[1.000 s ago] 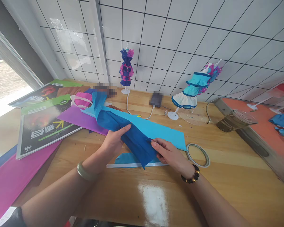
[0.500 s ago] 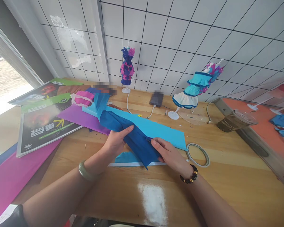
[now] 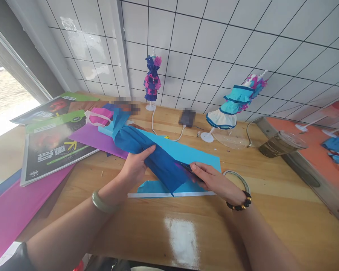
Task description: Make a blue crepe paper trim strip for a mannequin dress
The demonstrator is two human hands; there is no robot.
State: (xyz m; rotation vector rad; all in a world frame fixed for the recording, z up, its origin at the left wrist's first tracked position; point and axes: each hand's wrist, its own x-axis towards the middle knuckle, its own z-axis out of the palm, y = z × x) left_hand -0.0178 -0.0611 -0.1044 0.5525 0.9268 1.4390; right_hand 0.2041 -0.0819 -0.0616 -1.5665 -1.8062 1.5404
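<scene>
My left hand (image 3: 136, 163) pinches a long dark blue piece of fabric (image 3: 166, 165), thumb on top and fingers under it. The fabric slants from the upper left down to a free corner near the table. My right hand (image 3: 210, 178) is closed around scissors (image 3: 185, 166), whose dark blades point left at the fabric's right edge; its fingers partly hide the handles. Beneath lie a light blue sheet (image 3: 197, 150) and a blue piece with a white strip (image 3: 158, 194) along its front edge. A roll of tape (image 3: 244, 180) sits just behind my right wrist, partly covered.
Purple sheets (image 3: 94, 139), magenta sheets (image 3: 42, 199) and printed bags (image 3: 53, 154) lie at the left. Two small dress stands, one navy and pink (image 3: 151, 81), one turquoise and white (image 3: 228, 105), stand at the back. A lidded cup (image 3: 279, 145) stands at the right.
My right hand has moved right, away from the fabric edge, and the scissors now show more clearly. My left hand and the fabric have shifted slightly left.
</scene>
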